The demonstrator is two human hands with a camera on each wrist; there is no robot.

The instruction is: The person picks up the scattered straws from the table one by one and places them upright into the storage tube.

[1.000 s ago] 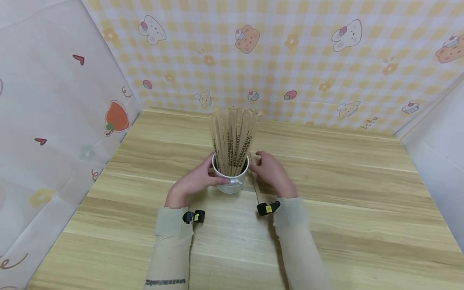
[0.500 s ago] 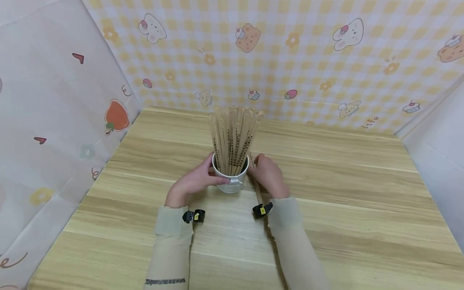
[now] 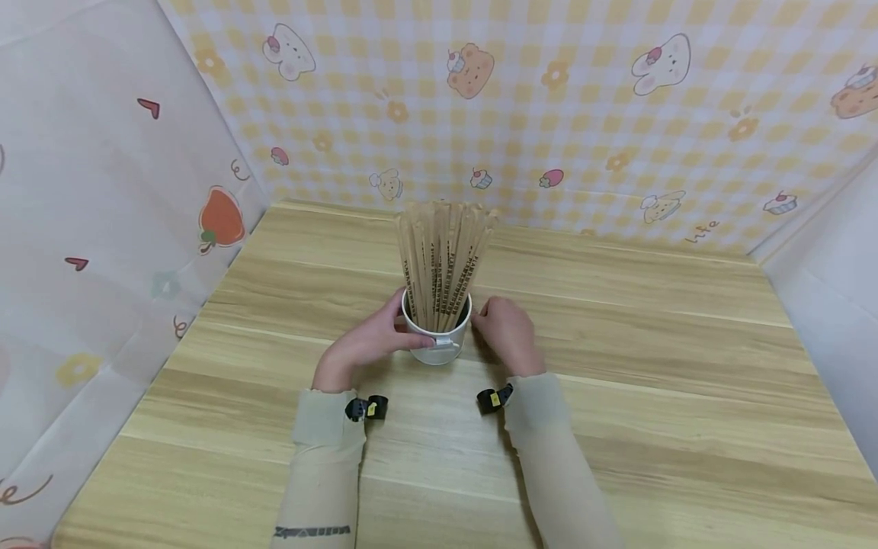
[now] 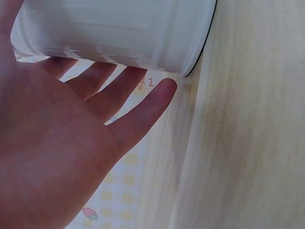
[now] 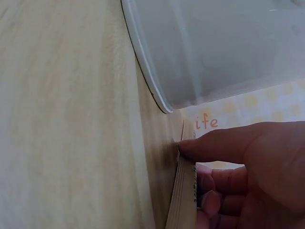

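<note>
A white pail (image 3: 435, 352) stands on the table, filled with upright straws (image 3: 439, 259) in brown printed paper wrappers. My left hand (image 3: 366, 339) holds it from the left, thumb across the front near the handle lug, fingers round the far side. Seen from the left wrist, those fingers (image 4: 138, 109) lie along the pail's wall. On the pail's right, my right hand (image 3: 509, 334) is low over the table. The right wrist view shows its thumb and curled fingers pinching a loose paper-wrapped straw (image 5: 183, 195) beside the pail's base. In the head view the hand hides this straw.
The wood-grain table (image 3: 658, 396) stretches out on both sides of the pail. A yellow checked cloth (image 3: 514, 114) hangs at the back edge, and a white printed sheet (image 3: 116, 229) at the left. Black cameras sit at both cuffs.
My right hand has shifted slightly toward me and its fingers have curled in. The loose straw, earlier visible under the hand and wrist, is now hidden from above. Left hand and pail stay put.
</note>
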